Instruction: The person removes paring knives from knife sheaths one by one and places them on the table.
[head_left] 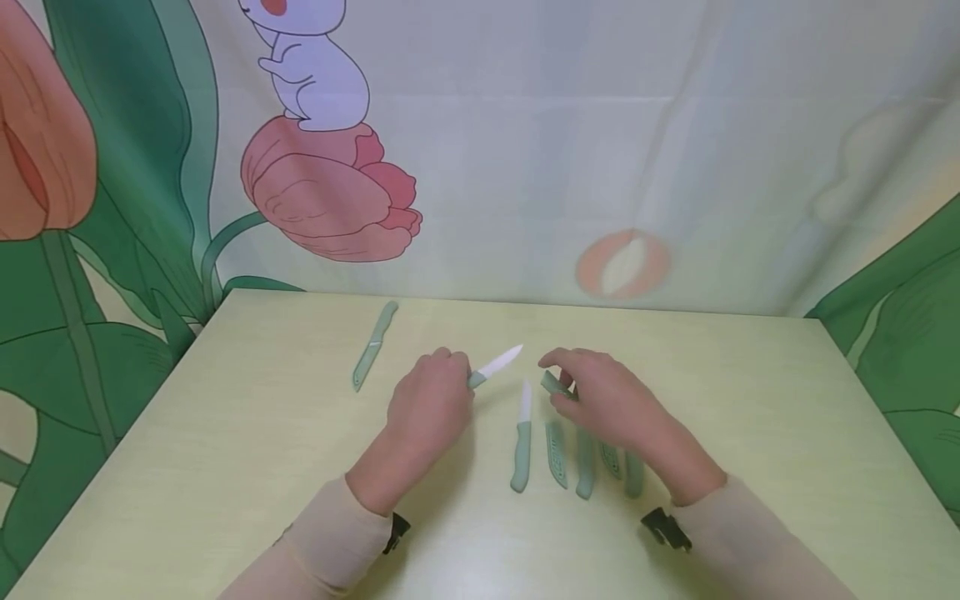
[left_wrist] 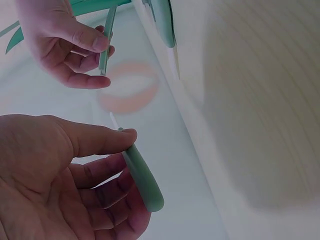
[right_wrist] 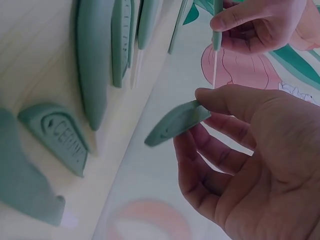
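Observation:
My left hand [head_left: 432,396] grips the green handle of a small knife [left_wrist: 142,177]. Its bare white blade points up and to the right, toward the other hand. Between thumb and fingers, my right hand [head_left: 603,396] pinches a green blade sheath [right_wrist: 177,121]. Sheath and blade tip are a short way apart, both held above the table. Just below them lies another unsheathed knife [head_left: 522,454], blade pointing away from me. Beside it are a loose sheath [head_left: 556,454] and a further knife [head_left: 585,467], its upper part hidden by my right hand.
Partly under my right forearm lie another sheath [head_left: 610,458] and a green handle [head_left: 634,475]. A knife in its sheath [head_left: 372,350] lies at the table's back left. Behind the pale table [head_left: 225,467] hangs a printed curtain [head_left: 510,167].

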